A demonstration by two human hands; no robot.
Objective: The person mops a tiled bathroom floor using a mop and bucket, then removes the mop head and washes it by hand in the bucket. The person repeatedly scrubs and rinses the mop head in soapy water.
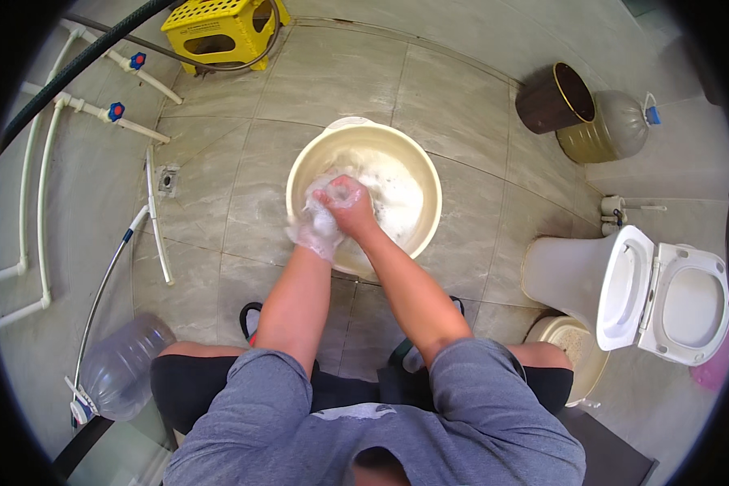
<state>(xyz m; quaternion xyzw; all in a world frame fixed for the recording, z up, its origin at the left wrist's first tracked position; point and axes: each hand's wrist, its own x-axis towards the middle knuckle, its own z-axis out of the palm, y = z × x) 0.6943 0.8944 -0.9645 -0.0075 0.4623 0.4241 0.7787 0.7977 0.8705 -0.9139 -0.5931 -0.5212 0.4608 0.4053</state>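
Observation:
A cream plastic basin point(429, 182) stands on the tiled floor before me, holding white soapy foam point(395, 194). My right hand point(351, 209) is curled over the left part of the basin, its fingers wet and sudsy. Against it, my left hand point(321, 228) is blurred and thickly coated with suds up to the wrist. The two hands touch each other above the foam. A pale, foamy mass lies between and around them; whether it is wet cloth or only lather cannot be made out.
To the right are a white toilet point(559, 267) with its lid raised, a dark bin point(540, 100) and a large water jug point(613, 124). At left are white pipes point(42, 200), a floor drain point(168, 180) and a clear plastic jug point(124, 364). A yellow step stool point(219, 36) stands behind.

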